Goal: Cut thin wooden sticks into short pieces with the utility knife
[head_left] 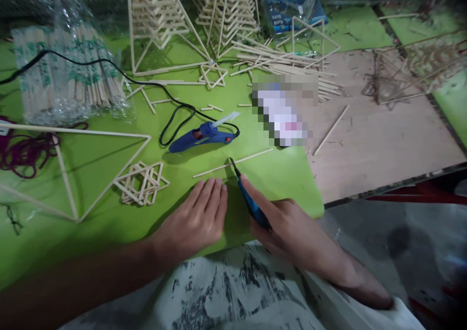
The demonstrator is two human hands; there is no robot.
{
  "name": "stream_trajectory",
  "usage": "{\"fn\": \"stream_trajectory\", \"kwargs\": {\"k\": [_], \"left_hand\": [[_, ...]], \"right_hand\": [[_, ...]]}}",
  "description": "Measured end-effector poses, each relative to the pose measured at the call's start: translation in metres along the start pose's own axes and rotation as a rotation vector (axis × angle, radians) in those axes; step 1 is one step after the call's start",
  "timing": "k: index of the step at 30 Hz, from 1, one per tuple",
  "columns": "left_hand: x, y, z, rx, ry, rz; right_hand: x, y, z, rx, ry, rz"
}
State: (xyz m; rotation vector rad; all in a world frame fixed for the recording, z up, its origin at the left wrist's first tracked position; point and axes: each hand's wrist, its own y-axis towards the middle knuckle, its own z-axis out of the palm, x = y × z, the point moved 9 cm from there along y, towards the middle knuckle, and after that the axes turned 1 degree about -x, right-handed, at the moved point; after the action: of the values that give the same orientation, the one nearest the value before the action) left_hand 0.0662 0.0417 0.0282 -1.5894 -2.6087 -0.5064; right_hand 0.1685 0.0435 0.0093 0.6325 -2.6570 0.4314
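Several stick frames [156, 13] built; right hand [292, 228] grips blue cutter [251, 203], blade on loose stick [219, 168], not yet cut; left hand [200, 218] flat, empty.

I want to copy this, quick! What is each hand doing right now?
Left hand: open, flat on the green table, holding nothing.
Right hand: shut around a blue-handled cutter, its tip at a thin stick.
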Motion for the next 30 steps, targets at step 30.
{"fn": "stream_trajectory", "kwargs": {"k": [30], "left_hand": [[0.058, 0.014, 0.033, 0.276, -0.121, -0.272]], "right_hand": [[-0.008, -0.001, -0.007, 0.047, 0.056, -0.014]]}}
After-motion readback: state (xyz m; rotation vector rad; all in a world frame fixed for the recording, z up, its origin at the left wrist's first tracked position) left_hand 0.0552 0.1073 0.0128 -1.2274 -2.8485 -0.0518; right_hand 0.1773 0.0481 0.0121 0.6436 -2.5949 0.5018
